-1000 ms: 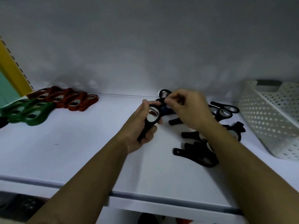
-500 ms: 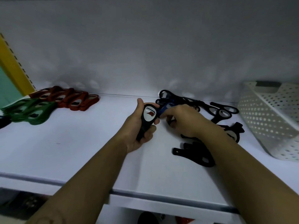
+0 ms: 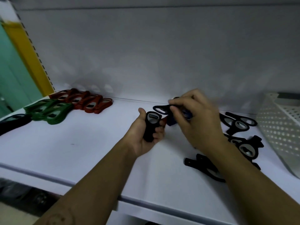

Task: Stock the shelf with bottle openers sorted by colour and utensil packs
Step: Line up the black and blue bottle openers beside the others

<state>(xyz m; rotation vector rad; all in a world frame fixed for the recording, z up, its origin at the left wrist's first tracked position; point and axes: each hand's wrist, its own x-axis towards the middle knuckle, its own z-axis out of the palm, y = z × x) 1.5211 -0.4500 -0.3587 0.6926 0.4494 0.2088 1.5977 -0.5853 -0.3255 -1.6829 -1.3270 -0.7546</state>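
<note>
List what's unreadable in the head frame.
Head view:
1. Opener pinched by right hand: motion blur, colour unsure.
2. Loose black openers: right forearm covers part; count unknown.
3. White basket: cut by right edge; contents unseen.
4. Dark openers at far left: cut off by left edge.

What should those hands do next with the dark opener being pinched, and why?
Probably lay the dark opener, pinched by the right hand, onto the black opener gripped in the left hand, building one colour stack; the red openers and green openers already lie grouped, and loose black openers wait on the shelf.
</note>
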